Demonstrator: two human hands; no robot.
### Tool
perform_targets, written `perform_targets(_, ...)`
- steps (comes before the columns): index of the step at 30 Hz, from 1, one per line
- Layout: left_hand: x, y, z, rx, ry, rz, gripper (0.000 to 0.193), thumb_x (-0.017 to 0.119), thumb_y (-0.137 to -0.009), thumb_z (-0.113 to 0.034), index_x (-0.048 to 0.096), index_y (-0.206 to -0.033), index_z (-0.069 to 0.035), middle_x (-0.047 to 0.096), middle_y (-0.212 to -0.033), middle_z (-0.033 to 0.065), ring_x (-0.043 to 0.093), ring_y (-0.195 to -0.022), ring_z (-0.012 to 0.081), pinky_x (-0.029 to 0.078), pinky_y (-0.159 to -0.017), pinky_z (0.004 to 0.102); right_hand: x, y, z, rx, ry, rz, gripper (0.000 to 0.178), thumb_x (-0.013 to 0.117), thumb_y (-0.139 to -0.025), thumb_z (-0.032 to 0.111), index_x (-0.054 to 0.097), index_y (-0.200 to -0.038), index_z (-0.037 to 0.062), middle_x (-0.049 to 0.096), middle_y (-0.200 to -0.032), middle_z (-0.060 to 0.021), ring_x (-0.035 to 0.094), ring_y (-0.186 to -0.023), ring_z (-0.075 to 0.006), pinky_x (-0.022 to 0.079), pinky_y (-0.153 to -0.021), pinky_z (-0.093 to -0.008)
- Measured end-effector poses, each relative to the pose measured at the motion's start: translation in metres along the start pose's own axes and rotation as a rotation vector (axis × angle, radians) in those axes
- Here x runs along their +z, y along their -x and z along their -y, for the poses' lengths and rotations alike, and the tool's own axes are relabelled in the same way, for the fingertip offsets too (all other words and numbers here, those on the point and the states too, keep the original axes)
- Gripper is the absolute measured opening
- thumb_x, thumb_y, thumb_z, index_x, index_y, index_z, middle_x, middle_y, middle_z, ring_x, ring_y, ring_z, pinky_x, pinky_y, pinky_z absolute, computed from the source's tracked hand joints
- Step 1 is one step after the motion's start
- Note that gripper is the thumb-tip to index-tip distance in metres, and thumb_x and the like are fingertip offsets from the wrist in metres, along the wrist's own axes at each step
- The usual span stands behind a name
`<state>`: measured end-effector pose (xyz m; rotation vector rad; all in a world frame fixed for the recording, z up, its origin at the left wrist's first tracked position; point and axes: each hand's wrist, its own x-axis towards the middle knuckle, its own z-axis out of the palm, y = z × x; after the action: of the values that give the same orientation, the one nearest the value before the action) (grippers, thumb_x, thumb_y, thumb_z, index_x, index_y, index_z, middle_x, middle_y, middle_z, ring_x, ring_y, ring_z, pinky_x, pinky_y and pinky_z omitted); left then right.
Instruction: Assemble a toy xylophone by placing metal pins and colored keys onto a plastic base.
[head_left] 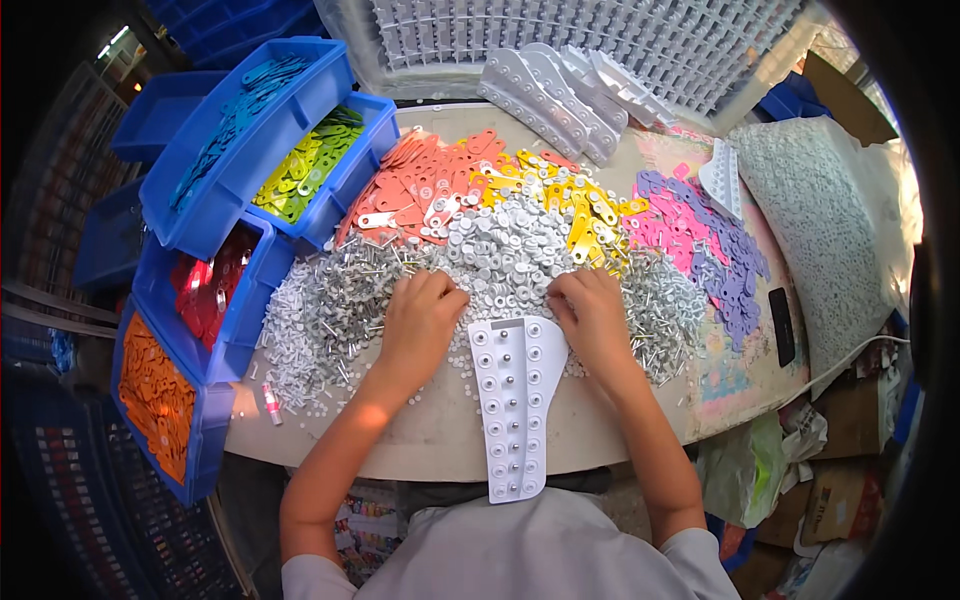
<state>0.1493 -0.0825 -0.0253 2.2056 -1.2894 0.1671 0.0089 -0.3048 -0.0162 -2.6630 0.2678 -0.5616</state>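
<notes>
A white plastic tray (512, 410) with a row of metal pins down its middle and round cups along both sides lies between my forearms, overhanging the table's near edge. Just beyond it rises a heap of small white round caps (510, 245). My left hand (425, 312) is at the heap's left edge, fingers curled and pinched together. On the other edge, my right hand (592, 312) also has thumb and fingers drawn together near the tray's top corner. Whatever either pinch holds is too small to make out. Silvery metal pins (345, 300) are piled beside my left hand.
Blue bins (235, 360) of coloured plastic strips stand at the left. Coral strips (405, 190), yellow strips (590, 215) and purple strips (735, 255) lie behind the heaps. More white trays (550, 105) are stacked at the back. A bulging sack (825, 220) and black phone-like object (781, 326) are right.
</notes>
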Motion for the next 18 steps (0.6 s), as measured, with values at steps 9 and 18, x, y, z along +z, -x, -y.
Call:
perform_targets(9, -0.003, 0.01, 0.001, 0.037, -0.011, 0.053, 0.011, 0.074, -0.088, -0.007, 0.075, -0.099, -0.007, 0.063, -0.098, 0.0051, 0.06, -0.097, 0.0264, 0.045, -0.088, 0.0404, -0.027, 0.016, 0.039, 0.087, -0.326, 0.134, 0.013, 0.072, -0.09, 0.002, 0.073, -0.103, 0.0036, 0.071, -0.097, -0.0102, 0.063, -0.096, -0.0288, 0.049, -0.09, -0.0392)
perform_targets(18, -0.017, 0.006, -0.008, -0.122, 0.196, 0.0, 0.009, 0.077, -0.087, -0.009, 0.073, -0.094, -0.005, 0.068, -0.089, 0.0074, 0.062, -0.09, 0.0267, 0.047, -0.087, 0.0394, 0.004, 0.035, 0.043, 0.125, -0.198, -0.034, 0.014, 0.071, -0.09, 0.002, 0.07, -0.104, 0.0048, 0.065, -0.097, -0.0105, 0.058, -0.096, -0.0322, 0.048, -0.085, -0.0424)
